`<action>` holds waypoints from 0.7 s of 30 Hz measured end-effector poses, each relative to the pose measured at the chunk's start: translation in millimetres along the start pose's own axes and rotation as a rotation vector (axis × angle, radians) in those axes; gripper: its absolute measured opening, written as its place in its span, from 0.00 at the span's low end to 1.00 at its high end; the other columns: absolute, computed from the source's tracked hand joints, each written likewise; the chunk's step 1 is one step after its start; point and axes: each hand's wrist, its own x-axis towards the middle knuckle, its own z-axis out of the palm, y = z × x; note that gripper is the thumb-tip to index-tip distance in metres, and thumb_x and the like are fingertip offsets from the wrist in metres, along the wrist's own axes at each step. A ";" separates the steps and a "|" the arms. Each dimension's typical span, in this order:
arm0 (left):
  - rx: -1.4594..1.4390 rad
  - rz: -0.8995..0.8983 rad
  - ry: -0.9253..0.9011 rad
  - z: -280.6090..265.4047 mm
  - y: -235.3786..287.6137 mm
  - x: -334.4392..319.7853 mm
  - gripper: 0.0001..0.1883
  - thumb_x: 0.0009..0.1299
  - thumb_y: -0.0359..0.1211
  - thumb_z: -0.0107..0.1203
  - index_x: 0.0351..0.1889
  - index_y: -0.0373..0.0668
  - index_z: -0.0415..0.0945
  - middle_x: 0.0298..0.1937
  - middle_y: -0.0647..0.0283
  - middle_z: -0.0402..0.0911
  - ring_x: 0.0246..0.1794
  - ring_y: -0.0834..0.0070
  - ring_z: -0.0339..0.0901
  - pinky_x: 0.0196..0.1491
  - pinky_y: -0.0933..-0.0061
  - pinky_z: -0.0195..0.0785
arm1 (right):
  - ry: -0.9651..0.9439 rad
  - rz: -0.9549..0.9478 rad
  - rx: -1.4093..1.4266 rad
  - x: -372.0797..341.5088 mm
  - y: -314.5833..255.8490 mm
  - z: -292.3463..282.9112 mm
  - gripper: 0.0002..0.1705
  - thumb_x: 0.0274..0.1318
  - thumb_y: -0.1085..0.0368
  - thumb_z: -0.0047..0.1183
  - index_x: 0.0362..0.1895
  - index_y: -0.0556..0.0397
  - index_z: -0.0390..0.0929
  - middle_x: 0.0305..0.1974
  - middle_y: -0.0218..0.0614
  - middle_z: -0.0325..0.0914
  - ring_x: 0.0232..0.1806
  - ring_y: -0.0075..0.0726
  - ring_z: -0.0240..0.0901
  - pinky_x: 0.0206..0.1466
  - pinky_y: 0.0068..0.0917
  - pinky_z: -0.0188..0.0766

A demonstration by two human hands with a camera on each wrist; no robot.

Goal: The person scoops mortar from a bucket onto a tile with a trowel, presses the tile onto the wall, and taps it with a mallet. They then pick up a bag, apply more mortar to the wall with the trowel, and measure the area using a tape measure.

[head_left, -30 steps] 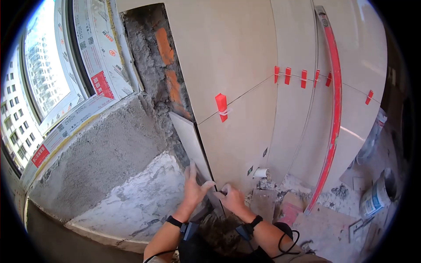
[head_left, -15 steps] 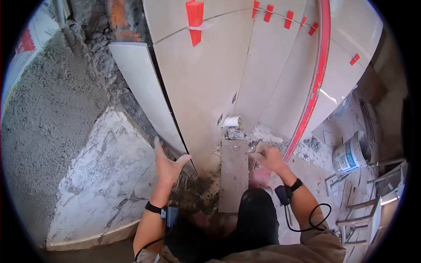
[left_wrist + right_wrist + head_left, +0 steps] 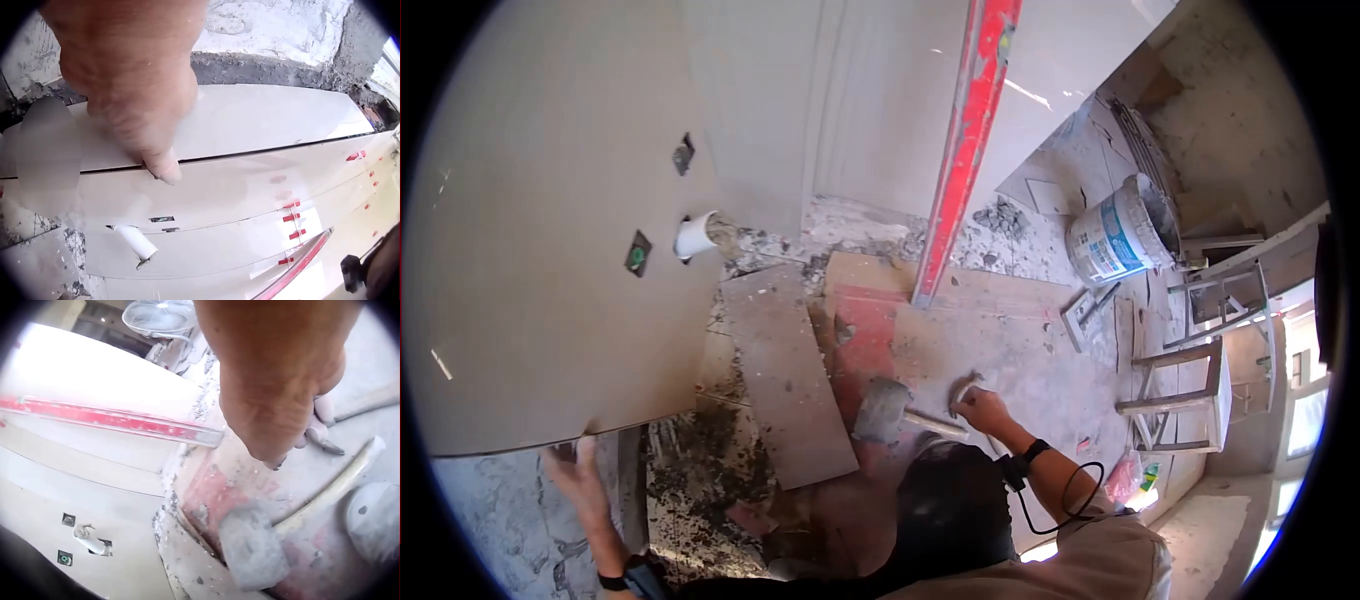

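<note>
In the head view, my left hand [image 3: 582, 488] is at the lower left, fingers stretched up to the edge of the wall tiles. The left wrist view shows its thumb or finger touching the seam between a narrow tile strip [image 3: 250, 119] and a large wall tile [image 3: 206, 194]; its other fingers are hidden. My right hand [image 3: 985, 410], low over the floor, has curled fingers round a tool with a pale handle [image 3: 369, 403] and a curved grey end, partly hidden. Beside it lies a mallet [image 3: 882, 410] with a grey head and a light wooden handle.
A red straightedge [image 3: 970, 150] leans on the tiled wall. Near the mallet lies a loose tile [image 3: 790, 380]. A white pipe [image 3: 695, 237] sticks out of the wall. A mortar-smeared bucket [image 3: 1105, 245] and a wooden stool [image 3: 1175, 405] stand to the right. Rubble lies along the wall foot.
The head view has swung right and down to the floor. My right hand has left the tile strip, moved right and gripped the pale-handled tool. My left hand stays at the strip.
</note>
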 end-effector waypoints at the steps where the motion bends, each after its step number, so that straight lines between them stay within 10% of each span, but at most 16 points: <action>1: 0.021 -0.030 -0.007 1.6 8.0 -0.5 0.32 0.63 0.33 0.60 0.62 0.31 0.59 0.57 0.54 0.69 0.57 0.66 0.68 0.59 0.65 0.61 | 0.019 -0.009 -0.019 3.6 6.9 3.8 0.22 0.45 0.48 0.61 0.32 0.55 0.79 0.28 0.44 0.80 0.32 0.49 0.78 0.38 0.40 0.73; 8: -0.027 -0.141 -0.064 7.4 39.1 -1.7 0.28 0.64 0.31 0.57 0.60 0.34 0.61 0.54 0.57 0.71 0.53 0.68 0.70 0.56 0.68 0.64 | -0.179 -0.509 -0.195 4.4 5.5 41.1 0.24 0.50 0.48 0.57 0.44 0.51 0.75 0.37 0.44 0.78 0.42 0.52 0.75 0.41 0.45 0.72; 14: -0.112 -0.056 -0.013 14.3 58.2 2.7 0.40 0.55 0.25 0.63 0.65 0.35 0.55 0.60 0.55 0.67 0.61 0.64 0.65 0.64 0.64 0.59 | -0.279 -0.526 -0.118 36.6 -6.2 99.0 0.23 0.52 0.50 0.54 0.45 0.52 0.74 0.40 0.52 0.77 0.36 0.57 0.76 0.41 0.48 0.72; 17: -0.102 0.013 -0.007 12.7 59.8 4.1 0.51 0.53 0.23 0.65 0.71 0.35 0.42 0.66 0.51 0.61 0.61 0.62 0.66 0.62 0.65 0.64 | -0.602 -0.530 -0.133 55.9 -23.5 57.0 0.21 0.53 0.52 0.51 0.45 0.53 0.75 0.40 0.54 0.76 0.37 0.60 0.75 0.42 0.49 0.71; 21: -0.098 0.112 0.072 9.0 45.9 7.2 0.57 0.50 0.30 0.71 0.71 0.32 0.37 0.69 0.45 0.57 0.64 0.59 0.64 0.63 0.67 0.61 | -0.538 -0.788 -0.481 39.1 -124.4 -30.5 0.19 0.52 0.55 0.51 0.43 0.55 0.75 0.33 0.54 0.76 0.36 0.62 0.74 0.40 0.46 0.71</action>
